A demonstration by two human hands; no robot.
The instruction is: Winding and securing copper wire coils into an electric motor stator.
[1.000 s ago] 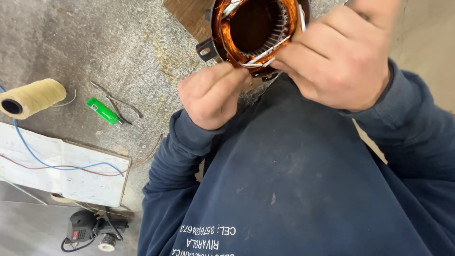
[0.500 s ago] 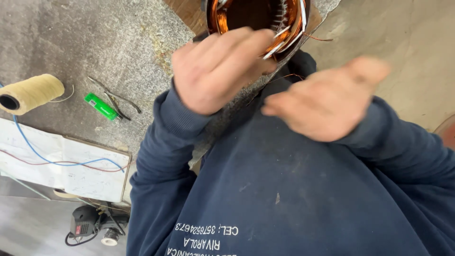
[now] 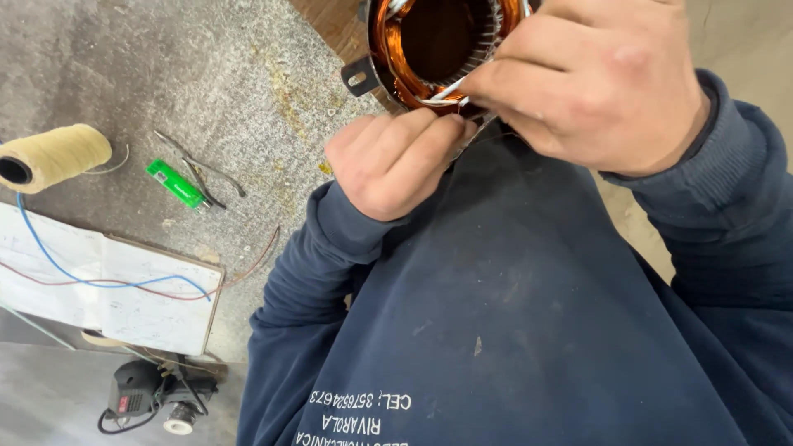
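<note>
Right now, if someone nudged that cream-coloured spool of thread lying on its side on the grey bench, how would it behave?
The cream-coloured spool of thread lies on its side, so a sideways nudge would probably roll it across the grey bench. Its hollow core suggests it is fairly light. The loose strand trailing from it looks floppy and might unwind or snag near the green lighter.

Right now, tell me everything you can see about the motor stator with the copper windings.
The motor stator sits at the top of the view, partly cut off by the frame edge. It is a round dark metal housing with a small mounting lug on its left side, ringed inside by shiny orange-copper windings around an open dark bore with pale slot teeth. A thin white sleeve lies across its lower rim. The right hand grips that rim from the right; the left hand pinches just below it.
</note>
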